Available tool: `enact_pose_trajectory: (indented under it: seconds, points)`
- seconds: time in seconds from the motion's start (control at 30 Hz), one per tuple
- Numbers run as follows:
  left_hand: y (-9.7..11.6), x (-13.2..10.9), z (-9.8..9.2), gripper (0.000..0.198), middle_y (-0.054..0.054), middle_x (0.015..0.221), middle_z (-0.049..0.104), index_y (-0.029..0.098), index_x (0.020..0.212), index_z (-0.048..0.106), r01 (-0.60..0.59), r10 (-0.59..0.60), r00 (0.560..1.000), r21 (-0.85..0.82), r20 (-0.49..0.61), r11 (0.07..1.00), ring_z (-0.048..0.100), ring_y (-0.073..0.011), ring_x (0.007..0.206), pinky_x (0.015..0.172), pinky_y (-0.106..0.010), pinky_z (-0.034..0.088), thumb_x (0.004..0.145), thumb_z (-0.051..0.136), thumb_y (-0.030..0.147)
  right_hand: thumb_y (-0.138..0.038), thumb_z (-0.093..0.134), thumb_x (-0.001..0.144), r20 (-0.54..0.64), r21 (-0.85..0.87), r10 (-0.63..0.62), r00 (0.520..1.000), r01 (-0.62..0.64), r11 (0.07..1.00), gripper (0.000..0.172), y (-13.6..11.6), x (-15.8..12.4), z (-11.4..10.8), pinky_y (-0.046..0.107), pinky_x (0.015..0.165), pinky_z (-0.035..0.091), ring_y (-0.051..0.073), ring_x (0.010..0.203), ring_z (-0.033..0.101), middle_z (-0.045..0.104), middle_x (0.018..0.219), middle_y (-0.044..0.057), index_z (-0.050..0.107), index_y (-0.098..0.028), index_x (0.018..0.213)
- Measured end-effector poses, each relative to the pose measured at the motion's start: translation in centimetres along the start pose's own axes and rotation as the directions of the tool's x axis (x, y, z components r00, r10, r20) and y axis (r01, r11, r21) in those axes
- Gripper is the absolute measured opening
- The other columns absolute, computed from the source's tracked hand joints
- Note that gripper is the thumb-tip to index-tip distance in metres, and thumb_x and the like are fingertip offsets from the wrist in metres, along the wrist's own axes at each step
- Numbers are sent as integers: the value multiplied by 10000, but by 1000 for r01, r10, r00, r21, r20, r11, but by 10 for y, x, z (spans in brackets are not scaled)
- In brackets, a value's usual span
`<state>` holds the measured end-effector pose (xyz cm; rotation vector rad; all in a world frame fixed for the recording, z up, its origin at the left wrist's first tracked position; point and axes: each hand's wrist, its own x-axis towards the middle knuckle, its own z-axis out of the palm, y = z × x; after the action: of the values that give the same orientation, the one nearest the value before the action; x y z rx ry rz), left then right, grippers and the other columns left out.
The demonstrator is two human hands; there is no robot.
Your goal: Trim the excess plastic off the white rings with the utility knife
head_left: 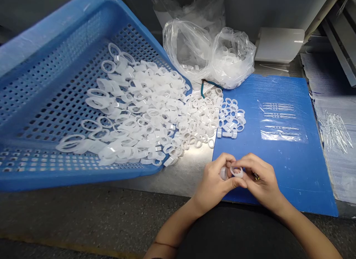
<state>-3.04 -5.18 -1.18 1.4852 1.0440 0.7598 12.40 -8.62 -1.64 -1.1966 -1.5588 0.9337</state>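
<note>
My left hand [213,182] and my right hand [263,179] meet over the near left part of the blue mat [292,177]. Between their fingertips a translucent white plastic ring [237,173] is pinched, its opening facing up toward me. A second whitish ring [223,173] sits inside the curled fingers of my left hand. Something small and yellowish-dark [256,176] shows at my right hand's fingers, too small to name. Just beyond my hands lies a cluster of small white rings [232,118] on the mat, joining a larger pile of rings [194,118] to the left.
A blue perforated basket [50,47] lies tipped at left, with many white rings spilling from its mouth. Clear plastic bags [233,62] holding white pieces stand behind. On the mat lies a clear packet [283,121] of slim pointed pieces; loose clear sticks [337,131] lie at right.
</note>
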Motion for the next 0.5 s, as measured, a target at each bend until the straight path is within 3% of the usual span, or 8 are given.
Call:
enact_pose_trajectory:
  seconds: [0.17, 0.4, 0.5]
  points:
    - [1, 3, -2, 344, -18, 779, 620, 160, 853, 643, -188, 188, 982, 0, -6, 982, 517, -99, 580, 574, -215, 450, 720, 756, 456, -227, 573, 906, 34, 19, 30, 999, -30, 999, 154, -7, 6, -10, 254, 520, 426, 147, 581, 567, 636, 692, 26, 726, -227, 922]
    - [-1, -2, 0, 322, 43, 667, 601, 188, 1044, 624, -189, 188, 982, 21, 15, 982, 479, -61, 478, 509, -177, 438, 762, 755, 268, -124, 524, 873, 110, -66, 52, 993, -45, 997, 216, -8, 11, -15, 233, 502, 362, 114, 523, 478, 519, 617, -18, 718, -214, 895]
    - [-1, -2, 0, 360, 32, 700, 620, 193, 1135, 601, -223, 223, 975, 2, 3, 975, 483, -60, 484, 545, -189, 468, 801, 717, 255, -142, 523, 873, 115, -56, 130, 985, -124, 991, 209, -9, 8, -14, 224, 501, 356, 113, 530, 458, 513, 654, -30, 631, -224, 1032]
